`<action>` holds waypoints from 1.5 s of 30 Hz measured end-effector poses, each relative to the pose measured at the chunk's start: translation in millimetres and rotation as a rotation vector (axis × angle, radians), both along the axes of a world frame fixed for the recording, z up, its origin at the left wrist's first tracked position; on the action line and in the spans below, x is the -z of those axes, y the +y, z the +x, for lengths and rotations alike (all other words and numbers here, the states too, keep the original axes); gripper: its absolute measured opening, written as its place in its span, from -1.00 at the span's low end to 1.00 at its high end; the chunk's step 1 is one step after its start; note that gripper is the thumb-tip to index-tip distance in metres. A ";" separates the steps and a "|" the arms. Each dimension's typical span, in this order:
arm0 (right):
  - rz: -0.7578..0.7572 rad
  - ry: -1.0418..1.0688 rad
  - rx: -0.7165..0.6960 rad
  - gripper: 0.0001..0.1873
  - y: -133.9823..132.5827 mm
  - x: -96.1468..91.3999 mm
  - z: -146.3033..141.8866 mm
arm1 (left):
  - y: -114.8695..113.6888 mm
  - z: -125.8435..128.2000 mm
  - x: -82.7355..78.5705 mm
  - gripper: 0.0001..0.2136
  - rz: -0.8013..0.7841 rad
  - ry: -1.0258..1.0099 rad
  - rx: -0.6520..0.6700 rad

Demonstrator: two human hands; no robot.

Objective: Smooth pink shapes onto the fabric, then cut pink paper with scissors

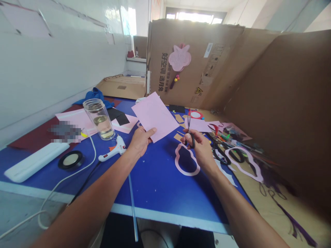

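Left hand [141, 141]: It's pinching the lower left edge of the sheet, thumb lying on top and fingers tucked underneath, with the wrist hovering over the counter [155, 186].

Right hand [199, 146]: It's clenching the black finger loops of the scissors, well apart from the left hand and raised off the counter.

Pink foam sheet [152, 115]: It's standing tilted up in the air, held only by its lower edge, and it's staying flat without drooping. It looks light and fairly stiff, but probably soft enough to crease under a hard pinch, and it seems easiest to hold by an edge, as the left hand is doing.

Scissors [189, 120]: They're pointing upward, right of the sheet and not touching it, and the blades are looking closed. Their grip is looking secure in the loops.

Around the hands: A pink foam outline [187, 174] is lying on the blue counter just below the scissors. A hot glue gun [112, 148] is resting beside the left hand, and a glass tumbler [99, 119] holding some liquid is standing behind it. Black-handled scissors [221, 155] are sitting among the scraps to the right.
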State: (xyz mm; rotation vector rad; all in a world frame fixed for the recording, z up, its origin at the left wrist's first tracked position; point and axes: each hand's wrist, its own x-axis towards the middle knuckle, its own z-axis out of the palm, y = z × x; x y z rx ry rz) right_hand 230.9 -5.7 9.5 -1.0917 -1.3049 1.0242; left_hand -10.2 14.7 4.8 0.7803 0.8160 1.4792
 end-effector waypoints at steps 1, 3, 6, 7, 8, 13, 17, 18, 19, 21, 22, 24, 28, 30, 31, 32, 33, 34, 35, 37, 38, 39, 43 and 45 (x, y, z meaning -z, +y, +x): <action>0.001 0.000 -0.003 -0.43 -0.1 0.0 0.0 | -0.1 0.1 -0.2 -0.72 0.002 0.001 0.000; 0.009 -0.003 -0.008 -0.44 -0.1 0.1 0.2 | -0.3 0.2 -0.4 -0.72 0.005 0.000 -0.003; 0.015 -0.008 -0.010 -0.45 0.5 0.8 0.3 | -0.8 0.3 -0.9 -0.71 0.003 -0.007 -0.003; 0.016 -0.004 -0.007 -0.44 0.8 1.0 0.2 | -0.9 0.4 -1.1 -0.70 0.003 -0.009 -0.002; 0.017 0.002 -0.004 -0.44 1.1 1.2 0.2 | -1.1 0.5 -1.3 -0.69 0.005 -0.010 -0.001; 0.017 0.012 -0.002 -0.45 1.2 0.4 -0.6 | -1.1 0.9 -1.6 -0.66 0.008 -0.013 -0.005; 0.016 -0.012 -0.004 -0.44 0.8 0.8 -1.4 | -0.9 0.8 -1.2 -0.67 0.004 -0.017 -0.008; 0.012 -0.016 -0.004 -0.43 0.8 1.3 -1.6 | -0.8 0.7 -1.1 -0.68 0.005 -0.016 -0.010; 0.006 -0.017 -0.004 -0.43 0.9 1.9 -1.8 | -0.8 0.6 -0.9 -0.68 0.007 -0.015 -0.012; -0.010 -0.017 -0.007 -0.41 1.1 3.0 -2.1 | -0.7 0.3 -0.6 -0.69 0.011 -0.011 -0.010; -0.014 -0.018 -0.008 -0.41 1.2 3.3 -2.2 | -0.7 0.2 -0.4 -0.68 0.013 -0.010 -0.010; -0.015 -0.023 -0.009 -0.41 1.5 3.6 -2.1 | -0.5 0.0 -0.2 -0.67 0.012 -0.014 -0.008; -0.010 -0.031 -0.013 -0.42 2.4 3.9 -1.9 | 0.0 0.1 0.0 -0.66 0.000 -0.021 -0.010; -0.002 -0.027 -0.014 -0.43 2.8 4.7 -2.2 | 0.3 0.3 0.1 -0.67 0.001 -0.017 -0.012; 0.003 -0.026 -0.016 -0.43 2.8 5.2 -2.6 | 0.4 0.4 0.2 -0.68 0.003 -0.016 -0.012; 0.006 -0.026 -0.020 -0.43 2.8 5.7 -3.0 | 0.4 0.4 0.3 -0.69 0.004 -0.015 -0.011; 0.008 -0.028 -0.027 -0.42 2.6 6.0 -3.5 | 0.4 0.4 0.3 -0.69 0.004 -0.015 -0.011; 0.006 -0.031 -0.034 -0.42 2.3 6.1 -3.9 | 0.4 0.3 0.3 -0.69 0.002 -0.015 -0.011; 0.004 -0.035 -0.040 -0.41 1.9 6.1 -4.3 | 0.3 0.3 0.3 -0.68 0.001 -0.015 -0.013; 0.001 -0.047 -0.049 -0.40 0.8 5.8 -5.1 | 0.0 0.2 -0.1 -0.67 0.003 -0.013 -0.017; 0.000 -0.054 -0.054 -0.39 0.1 5.5 -5.5 | -0.3 0.3 -0.4 -0.67 0.004 -0.011 -0.018; -0.001 -0.062 -0.060 -0.39 -0.6 5.3 -5.9 | -0.5 0.4 -0.7 -0.67 0.005 -0.009 -0.018; -0.035 -0.088 -0.082 -0.37 -3.2 5.8 -9.1 | -1.6 1.1 -2.3 -0.69 0.009 -0.006 -0.017; -0.051 -0.090 -0.084 -0.36 -3.9 6.1 -10.8 | -1.9 1.2 -2.8 -0.68 0.017 -0.003 -0.018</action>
